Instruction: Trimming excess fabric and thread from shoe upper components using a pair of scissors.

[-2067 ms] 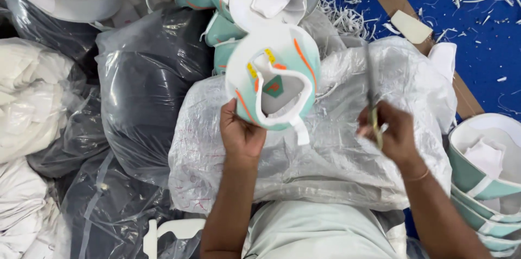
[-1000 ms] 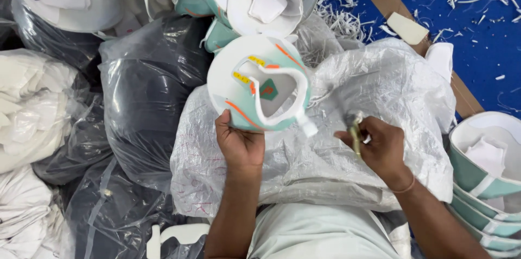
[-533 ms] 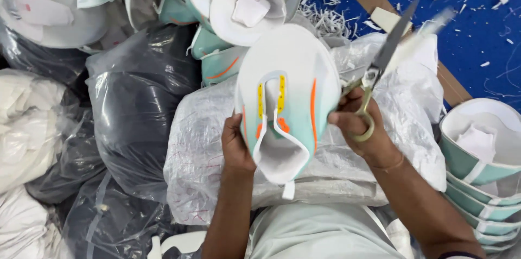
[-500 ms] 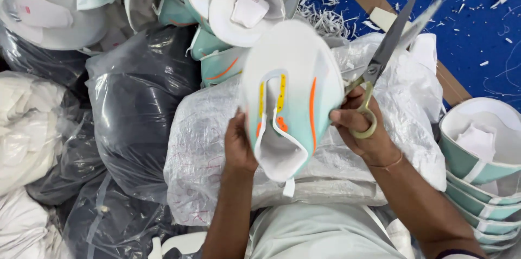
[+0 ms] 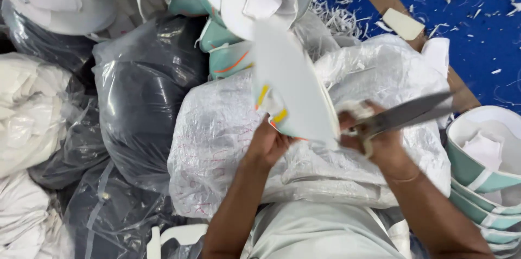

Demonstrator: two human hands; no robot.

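White shoe upper (image 5: 296,82) between left-hand fingers (image 5: 271,139)

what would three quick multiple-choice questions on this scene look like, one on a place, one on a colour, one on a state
1. Where does the stack of mint and white pieces lie?
A. at the right edge
B. on the dark bags
C. in the person's lap

2. What colour is the floor?
A. grey
B. blue
C. green

3. How is the shoe piece held?
A. flat on the sack
B. hanging from the scissors
C. raised in the left hand

Answers: 1 A, the stack sits beside the right forearm. 2 B, blue shows at top right, strewn with white scraps. 3 C, the left hand grips its lower edge while the right hand holds scissors beside it.
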